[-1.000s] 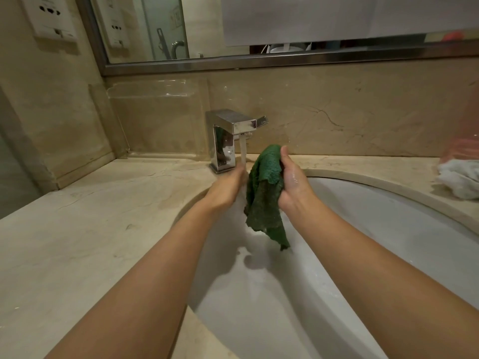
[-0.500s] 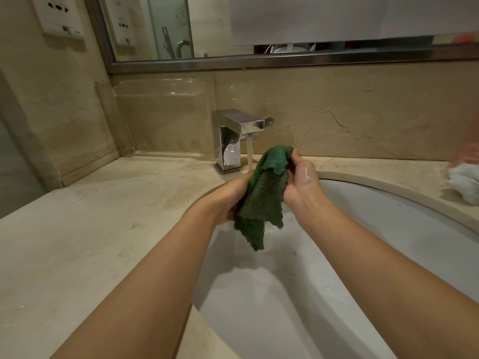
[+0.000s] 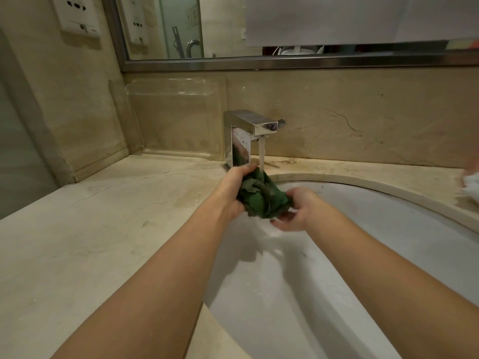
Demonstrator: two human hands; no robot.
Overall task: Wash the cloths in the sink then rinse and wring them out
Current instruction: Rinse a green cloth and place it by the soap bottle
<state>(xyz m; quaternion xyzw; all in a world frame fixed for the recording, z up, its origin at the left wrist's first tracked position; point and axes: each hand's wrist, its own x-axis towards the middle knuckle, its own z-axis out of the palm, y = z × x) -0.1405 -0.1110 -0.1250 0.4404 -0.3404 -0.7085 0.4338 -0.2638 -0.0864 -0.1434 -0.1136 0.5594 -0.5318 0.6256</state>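
Note:
A dark green cloth [image 3: 261,198] is bunched into a wad over the white sink [image 3: 388,229], just under the water stream [image 3: 261,151] running from the chrome faucet [image 3: 248,136]. My left hand [image 3: 233,187] grips the wad's left and upper side. My right hand [image 3: 295,211] cups it from below and the right, fingers curled round it. A white cloth [image 3: 470,186] lies on the counter at the far right edge, partly out of frame.
A beige marble counter [image 3: 103,229] spreads to the left of the basin. Behind the faucet rise the marble backsplash [image 3: 363,120] and a mirror [image 3: 285,29]. A wall socket [image 3: 77,16] sits at the upper left.
The cloth hung loose between my hands before; now it is gathered into a tight wad. My right hand has dropped below it and my left hand has risen toward the stream.

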